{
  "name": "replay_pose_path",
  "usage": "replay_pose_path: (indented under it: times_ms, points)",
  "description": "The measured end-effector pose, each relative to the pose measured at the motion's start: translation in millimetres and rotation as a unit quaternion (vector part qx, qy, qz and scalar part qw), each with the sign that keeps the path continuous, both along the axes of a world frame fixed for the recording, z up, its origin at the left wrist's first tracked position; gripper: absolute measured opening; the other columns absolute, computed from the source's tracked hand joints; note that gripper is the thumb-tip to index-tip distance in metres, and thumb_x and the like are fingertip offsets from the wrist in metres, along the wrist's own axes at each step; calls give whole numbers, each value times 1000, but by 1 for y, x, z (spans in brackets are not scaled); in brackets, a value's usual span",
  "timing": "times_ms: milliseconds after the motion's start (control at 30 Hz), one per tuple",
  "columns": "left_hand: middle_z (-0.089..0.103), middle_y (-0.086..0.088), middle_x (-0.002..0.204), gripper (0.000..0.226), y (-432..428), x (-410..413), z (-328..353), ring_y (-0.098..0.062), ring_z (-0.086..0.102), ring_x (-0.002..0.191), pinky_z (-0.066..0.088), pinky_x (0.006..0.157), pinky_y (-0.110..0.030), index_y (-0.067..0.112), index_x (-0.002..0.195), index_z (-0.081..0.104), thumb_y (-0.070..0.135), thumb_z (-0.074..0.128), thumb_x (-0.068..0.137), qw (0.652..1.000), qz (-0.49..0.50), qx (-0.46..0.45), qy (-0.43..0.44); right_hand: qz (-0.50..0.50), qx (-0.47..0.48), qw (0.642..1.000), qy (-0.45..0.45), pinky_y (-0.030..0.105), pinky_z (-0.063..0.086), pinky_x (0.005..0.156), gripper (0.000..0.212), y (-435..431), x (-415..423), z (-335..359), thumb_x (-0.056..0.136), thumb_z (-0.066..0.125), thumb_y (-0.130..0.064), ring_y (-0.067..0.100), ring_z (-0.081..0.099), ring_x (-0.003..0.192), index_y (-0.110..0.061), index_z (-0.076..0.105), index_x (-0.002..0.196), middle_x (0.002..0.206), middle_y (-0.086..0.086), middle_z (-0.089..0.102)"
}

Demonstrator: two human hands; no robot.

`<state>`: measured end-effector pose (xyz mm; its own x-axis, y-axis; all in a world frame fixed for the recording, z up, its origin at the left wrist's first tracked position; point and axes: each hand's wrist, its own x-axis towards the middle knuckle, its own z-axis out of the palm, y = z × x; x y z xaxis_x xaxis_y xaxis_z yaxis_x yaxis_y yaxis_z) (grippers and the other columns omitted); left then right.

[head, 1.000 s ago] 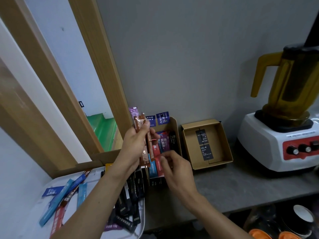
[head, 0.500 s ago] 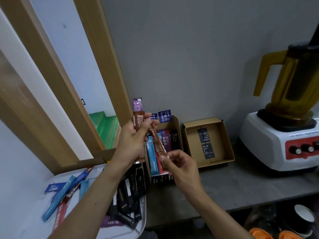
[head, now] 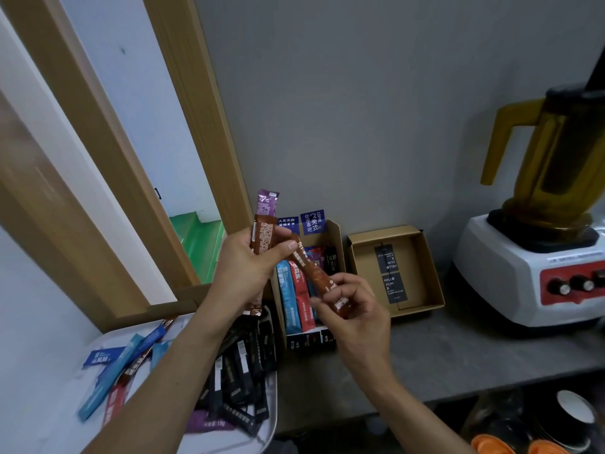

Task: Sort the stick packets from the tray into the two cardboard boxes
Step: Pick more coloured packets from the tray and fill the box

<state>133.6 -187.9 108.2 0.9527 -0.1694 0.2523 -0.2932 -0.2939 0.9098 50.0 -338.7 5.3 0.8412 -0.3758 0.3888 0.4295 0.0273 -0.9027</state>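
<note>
My left hand (head: 244, 270) holds a bunch of stick packets upright, a brown one (head: 263, 239) in front and a purple one (head: 266, 203) behind. My right hand (head: 353, 309) pinches the lower end of another brown stick packet (head: 317, 276), which slants up to my left thumb. Both hands hover above the left cardboard box (head: 337, 244), which holds blue, red and dark packets standing on end. The right cardboard box (head: 429, 276) holds two black packets lying flat. The white tray (head: 262, 434) at lower left carries several black, blue, red and purple packets.
A white blender base (head: 510, 280) with red control panel and amber jug (head: 563, 152) stands at the right on the grey counter (head: 458, 355). A wooden frame (head: 183, 126) rises on the left. Cups and orange objects sit below the counter edge at the lower right.
My right hand rose from the left box with a brown packet and now holds it slanted against my left thumb. My left hand lifted its bunch slightly.
</note>
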Motion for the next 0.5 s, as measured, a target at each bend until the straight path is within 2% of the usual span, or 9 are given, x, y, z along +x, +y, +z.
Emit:
replay_pose_path:
  times_ms: [67,100,167,233,333,500]
  points:
    - [77,13,98,17,1,1,1,-9,75,95,63,85,-46,27,103,74,28,79,87,1000,3,-12,-6,17,7,1000,13,42,64,82,32,1,-2,0,71,86,-50,19,64,122,-28,71,90,121,-9,63]
    - [77,12,98,17,1,1,2,-9,75,96,63,86,-47,26,103,74,27,79,87,1000,2,-16,-8,30,38,999,20,46,64,83,37,1,-1,-2,71,86,-52,22,66,120,-25,69,92,121,-4,65]
    - [77,11,99,17,1,1,3,-10,75,96,63,86,-48,24,104,75,26,78,88,1000,-8,-24,-7,52,113,992,26,52,61,87,37,2,-1,-3,78,86,-38,28,70,112,-19,62,98,114,9,71]
    - [77,11,98,17,0,1,4,-9,75,96,63,86,-45,25,104,74,24,79,88,1000,-13,-27,-5,59,154,985,44,47,61,88,38,2,1,-3,78,84,-20,27,73,103,-12,59,105,105,12,74]
    - [77,14,95,16,-3,0,7,-4,74,93,62,80,-33,28,100,72,20,79,88,999,0,-31,-40,85,148,982,76,34,63,78,42,2,2,2,75,82,-14,25,75,96,-7,64,113,99,9,76]
    - [72,14,94,16,-10,-2,10,11,69,86,51,65,-5,31,98,68,19,77,90,992,51,-40,-106,114,120,982,91,39,63,81,40,-5,5,17,79,81,-16,29,75,103,-10,68,116,108,12,76]
